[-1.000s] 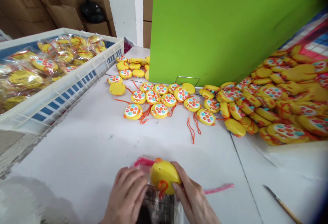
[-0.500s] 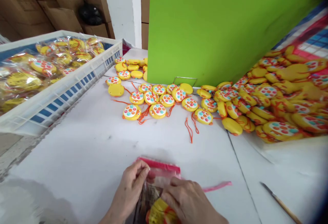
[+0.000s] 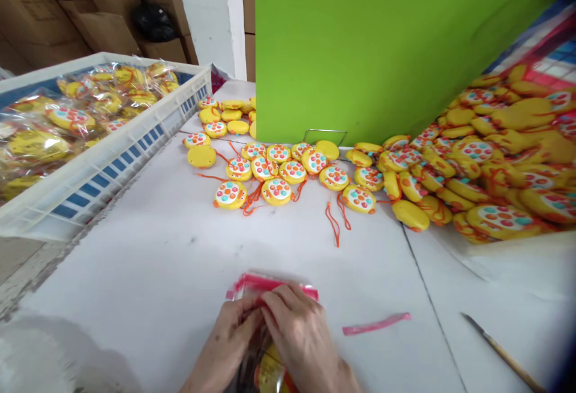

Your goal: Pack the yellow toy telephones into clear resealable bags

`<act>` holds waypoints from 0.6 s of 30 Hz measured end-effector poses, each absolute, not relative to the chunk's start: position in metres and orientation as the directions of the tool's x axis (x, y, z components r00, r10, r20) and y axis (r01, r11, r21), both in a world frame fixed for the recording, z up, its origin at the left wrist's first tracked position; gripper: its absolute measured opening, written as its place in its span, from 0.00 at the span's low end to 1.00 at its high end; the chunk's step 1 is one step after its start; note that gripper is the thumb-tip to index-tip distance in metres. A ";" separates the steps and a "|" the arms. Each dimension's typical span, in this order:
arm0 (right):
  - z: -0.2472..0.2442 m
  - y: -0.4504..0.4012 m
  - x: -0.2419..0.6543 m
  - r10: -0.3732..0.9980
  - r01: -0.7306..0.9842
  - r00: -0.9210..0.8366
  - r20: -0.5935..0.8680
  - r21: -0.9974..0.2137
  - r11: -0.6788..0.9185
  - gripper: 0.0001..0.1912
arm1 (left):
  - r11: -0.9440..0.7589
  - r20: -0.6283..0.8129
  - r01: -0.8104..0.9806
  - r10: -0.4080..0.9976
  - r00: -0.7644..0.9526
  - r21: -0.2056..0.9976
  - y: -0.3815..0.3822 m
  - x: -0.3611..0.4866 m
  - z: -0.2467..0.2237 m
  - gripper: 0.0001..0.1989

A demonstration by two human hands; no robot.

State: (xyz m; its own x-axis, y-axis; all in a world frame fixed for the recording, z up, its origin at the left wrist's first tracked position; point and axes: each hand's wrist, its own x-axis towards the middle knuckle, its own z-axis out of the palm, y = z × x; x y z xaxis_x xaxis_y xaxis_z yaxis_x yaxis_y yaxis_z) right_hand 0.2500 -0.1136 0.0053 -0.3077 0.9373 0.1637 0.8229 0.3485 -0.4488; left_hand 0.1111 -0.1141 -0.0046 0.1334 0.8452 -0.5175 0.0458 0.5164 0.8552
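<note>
At the near edge of the table, my left hand (image 3: 227,339) is closed, thumb and fingers pinching the edge of a clear plastic bag (image 3: 254,354). My right hand (image 3: 300,327) presses against it, its fingers also closed on the bag's mouth. Inside the bag, partly under my right hand, lies a yellow animal-shaped toy (image 3: 271,370) with some orange on it. A pink-edged stack of clear bags (image 3: 256,282) shows just beyond my fingertips. How the bag's mouth is folded is hidden by my fingers.
Yellow toys with coloured dots (image 3: 276,191) and orange cords lie across the table, with a large heap (image 3: 477,153) at right. A white crate (image 3: 198,87) of bagged toys stands left. A green board (image 3: 360,51) rises behind. A pink strip (image 3: 377,324) and a pointed wooden-handled tool (image 3: 499,351) lie right.
My right hand has moved up and left from over the toy to meet my left hand at the bag's mouth. The pink strip now shows whole.
</note>
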 end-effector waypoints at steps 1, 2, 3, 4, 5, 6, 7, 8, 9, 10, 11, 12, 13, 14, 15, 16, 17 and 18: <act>0.005 -0.113 0.248 0.930 0.829 -0.319 0.182 -0.421 0.367 0.09 | 0.494 -0.497 0.061 0.848 0.184 0.867 -0.112 0.113 -0.001 0.12; 0.005 -0.112 0.247 0.921 0.834 -0.333 0.205 -0.391 0.389 0.10 | 0.465 -0.472 0.083 0.852 0.225 0.881 -0.110 0.115 0.003 0.11; 0.006 -0.111 0.246 0.911 0.837 -0.345 0.227 -0.364 0.408 0.11 | 0.430 -0.445 0.114 0.857 0.261 0.895 -0.109 0.116 0.006 0.11; 0.007 -0.110 0.245 0.905 0.840 -0.348 0.244 -0.349 0.417 0.12 | 0.396 -0.423 0.148 0.858 0.293 0.906 -0.109 0.117 0.008 0.12; 0.009 -0.110 0.246 0.908 0.842 -0.338 0.249 -0.352 0.410 0.11 | 0.367 -0.408 0.182 0.857 0.316 0.912 -0.109 0.117 0.009 0.12; 0.011 -0.109 0.247 0.916 0.839 -0.316 0.246 -0.378 0.391 0.11 | 0.344 -0.399 0.214 0.855 0.331 0.914 -0.109 0.117 0.009 0.12; 0.013 -0.109 0.252 0.930 0.830 -0.282 0.236 -0.427 0.360 0.11 | 0.327 -0.394 0.239 0.855 0.336 0.914 -0.110 0.116 0.008 0.12; 0.014 -0.109 0.259 0.948 0.814 -0.239 0.210 -0.489 0.313 0.10 | 0.326 -0.401 0.256 0.850 0.342 0.910 -0.111 0.115 0.007 0.12; 0.014 -0.110 0.270 0.968 0.797 -0.182 0.175 -0.550 0.250 0.10 | 0.331 -0.410 0.264 0.841 0.352 0.906 -0.111 0.114 0.006 0.13; 0.013 -0.112 0.285 0.985 0.783 -0.113 0.134 -0.598 0.171 0.09 | 0.342 -0.423 0.269 0.832 0.359 0.900 -0.111 0.112 0.004 0.14; 0.010 -0.115 0.305 0.996 0.778 -0.034 0.082 -0.623 0.077 0.09 | 0.355 -0.436 0.271 0.824 0.361 0.895 -0.111 0.110 0.002 0.15; 0.006 -0.119 0.327 0.996 0.784 0.075 0.046 -0.620 -0.030 0.08 | 0.363 -0.442 0.268 0.822 0.359 0.892 -0.110 0.108 -0.001 0.15; 0.001 -0.125 0.352 0.983 0.791 0.184 0.006 -0.595 -0.144 0.08 | 0.364 -0.441 0.267 0.828 0.346 0.892 -0.110 0.106 -0.004 0.15; -0.005 -0.132 0.378 0.958 0.798 0.285 -0.039 -0.544 -0.260 0.09 | 0.359 -0.435 0.269 0.839 0.326 0.894 -0.110 0.103 -0.007 0.15; -0.010 -0.140 0.402 0.920 0.796 0.385 -0.075 -0.477 -0.372 0.10 | 0.353 -0.426 0.265 0.850 0.309 0.897 -0.109 0.102 -0.010 0.15; -0.015 -0.149 0.424 0.878 0.795 0.471 -0.089 -0.388 -0.466 0.10 | 0.353 -0.421 0.252 0.854 0.305 0.901 -0.110 0.100 -0.013 0.14; -0.018 -0.159 0.442 0.849 0.799 0.521 -0.093 -0.297 -0.523 0.11 | 0.355 -0.415 0.235 0.860 0.297 0.905 -0.110 0.099 -0.016 0.14; -0.019 -0.169 0.456 0.826 0.795 0.552 -0.113 -0.225 -0.563 0.12 | 0.364 -0.415 0.215 0.864 0.285 0.906 -0.110 0.099 -0.019 0.14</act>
